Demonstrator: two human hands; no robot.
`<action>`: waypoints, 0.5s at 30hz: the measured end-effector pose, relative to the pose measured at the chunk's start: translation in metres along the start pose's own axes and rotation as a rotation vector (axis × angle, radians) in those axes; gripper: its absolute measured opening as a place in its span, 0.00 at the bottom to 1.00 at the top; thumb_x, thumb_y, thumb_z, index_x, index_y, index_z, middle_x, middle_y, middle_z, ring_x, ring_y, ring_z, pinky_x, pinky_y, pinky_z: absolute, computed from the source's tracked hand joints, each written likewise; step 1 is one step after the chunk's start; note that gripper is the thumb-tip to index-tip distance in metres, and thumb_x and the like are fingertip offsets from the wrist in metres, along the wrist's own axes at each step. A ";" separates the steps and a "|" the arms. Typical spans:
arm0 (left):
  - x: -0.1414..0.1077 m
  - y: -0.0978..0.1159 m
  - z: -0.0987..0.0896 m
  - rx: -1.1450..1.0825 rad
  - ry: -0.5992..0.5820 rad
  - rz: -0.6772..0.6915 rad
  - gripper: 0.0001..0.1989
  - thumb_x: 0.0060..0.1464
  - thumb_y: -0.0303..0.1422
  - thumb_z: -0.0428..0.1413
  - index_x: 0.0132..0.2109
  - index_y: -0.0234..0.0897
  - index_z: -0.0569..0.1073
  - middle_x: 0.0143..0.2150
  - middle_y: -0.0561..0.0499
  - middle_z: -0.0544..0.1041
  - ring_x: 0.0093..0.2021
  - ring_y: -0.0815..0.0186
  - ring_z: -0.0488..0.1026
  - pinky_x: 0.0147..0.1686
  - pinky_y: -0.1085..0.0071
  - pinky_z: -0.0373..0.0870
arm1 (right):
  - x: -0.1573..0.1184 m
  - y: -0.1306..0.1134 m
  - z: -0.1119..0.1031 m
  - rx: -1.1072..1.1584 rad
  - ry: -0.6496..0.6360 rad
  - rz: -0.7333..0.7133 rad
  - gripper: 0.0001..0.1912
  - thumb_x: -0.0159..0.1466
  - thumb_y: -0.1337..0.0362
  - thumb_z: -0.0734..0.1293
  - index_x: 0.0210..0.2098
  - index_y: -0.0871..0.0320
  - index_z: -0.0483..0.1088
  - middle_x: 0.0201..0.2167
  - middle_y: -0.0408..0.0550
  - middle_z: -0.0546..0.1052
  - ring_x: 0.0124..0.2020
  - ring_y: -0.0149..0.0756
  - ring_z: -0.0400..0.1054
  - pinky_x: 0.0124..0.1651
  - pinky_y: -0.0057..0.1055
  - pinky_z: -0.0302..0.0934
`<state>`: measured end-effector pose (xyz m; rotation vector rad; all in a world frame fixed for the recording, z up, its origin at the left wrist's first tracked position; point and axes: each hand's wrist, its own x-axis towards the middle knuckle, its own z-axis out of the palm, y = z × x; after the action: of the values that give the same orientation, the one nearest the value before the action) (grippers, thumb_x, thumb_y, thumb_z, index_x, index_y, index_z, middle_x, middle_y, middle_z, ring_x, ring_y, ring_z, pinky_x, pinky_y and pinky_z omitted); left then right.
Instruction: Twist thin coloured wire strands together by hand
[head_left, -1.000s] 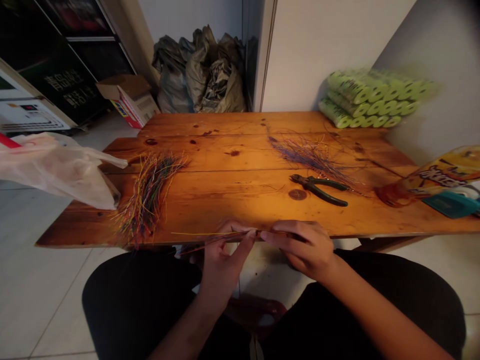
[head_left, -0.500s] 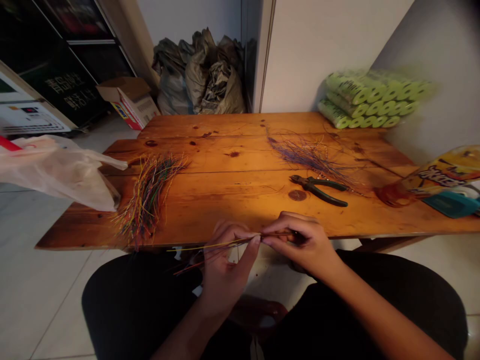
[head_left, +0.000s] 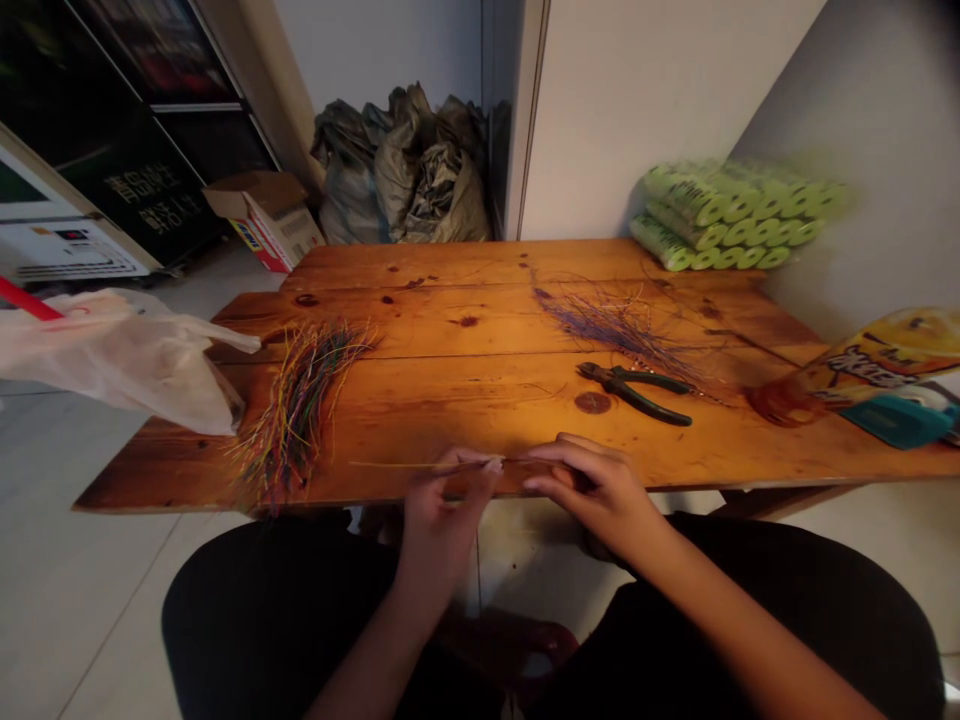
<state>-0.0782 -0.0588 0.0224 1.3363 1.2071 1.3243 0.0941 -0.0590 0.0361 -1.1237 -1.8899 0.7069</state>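
My left hand point(head_left: 442, 505) is closed in a pinch at the table's front edge, with thin wires between thumb and fingertips. One yellow wire point(head_left: 390, 464) sticks out to the left of it. My right hand point(head_left: 596, 485) is just to the right, its fingers curled around the other end of the wires; its thumb tip sits slightly apart from the index finger. A short dark stretch of wire spans the gap between the hands. Beyond my right hand lie pliers point(head_left: 637, 390) with dark green handles, jaws toward the left.
On the wooden table point(head_left: 450, 390) are a bundle of coloured wires point(head_left: 304, 410) at left and a looser purplish bunch point(head_left: 607, 325) at right. A plastic bag point(head_left: 127, 360) stands left, a bottle point(head_left: 847, 365) right, green-wrapped rolls point(head_left: 735, 215) at the back.
My left hand has moved slightly left, and a small gap has opened between both hands' fingertips. My right thumb has parted from the index fingertip. The camera view has shifted slightly.
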 end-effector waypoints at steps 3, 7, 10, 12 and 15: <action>0.011 -0.010 -0.001 -0.172 0.082 -0.137 0.08 0.49 0.37 0.57 0.31 0.38 0.77 0.33 0.51 0.78 0.39 0.65 0.73 0.45 0.69 0.65 | -0.007 0.004 0.005 0.162 -0.004 0.221 0.12 0.64 0.59 0.60 0.35 0.56 0.74 0.30 0.46 0.75 0.32 0.31 0.68 0.36 0.27 0.60; 0.016 -0.013 0.007 -0.253 -0.010 -0.259 0.11 0.49 0.39 0.56 0.34 0.37 0.78 0.37 0.48 0.80 0.42 0.63 0.74 0.48 0.67 0.65 | -0.018 0.008 0.024 0.638 0.025 0.618 0.21 0.61 0.48 0.60 0.33 0.60 0.72 0.12 0.34 0.54 0.13 0.23 0.47 0.17 0.22 0.44; 0.012 -0.013 0.018 -0.299 -0.108 -0.353 0.13 0.46 0.39 0.58 0.36 0.36 0.79 0.39 0.46 0.80 0.43 0.60 0.74 0.48 0.66 0.66 | -0.022 0.008 0.037 0.988 0.061 0.748 0.20 0.59 0.48 0.63 0.34 0.60 0.70 0.13 0.30 0.44 0.13 0.20 0.35 0.15 0.20 0.34; 0.010 -0.015 0.025 -0.332 -0.124 -0.397 0.14 0.45 0.40 0.59 0.36 0.36 0.79 0.38 0.46 0.80 0.43 0.59 0.74 0.48 0.66 0.65 | -0.024 0.006 0.043 1.103 0.107 0.757 0.17 0.60 0.50 0.63 0.34 0.60 0.69 0.14 0.30 0.43 0.14 0.20 0.33 0.15 0.20 0.32; 0.006 -0.019 0.032 -0.372 -0.135 -0.418 0.13 0.46 0.40 0.59 0.35 0.36 0.79 0.38 0.47 0.80 0.42 0.60 0.74 0.47 0.67 0.66 | -0.026 0.002 0.047 1.173 0.133 0.752 0.16 0.60 0.51 0.63 0.34 0.60 0.68 0.14 0.31 0.44 0.14 0.19 0.32 0.15 0.20 0.31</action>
<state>-0.0475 -0.0489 0.0032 0.8384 1.0170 1.0723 0.0625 -0.0843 0.0009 -0.9643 -0.5869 1.7692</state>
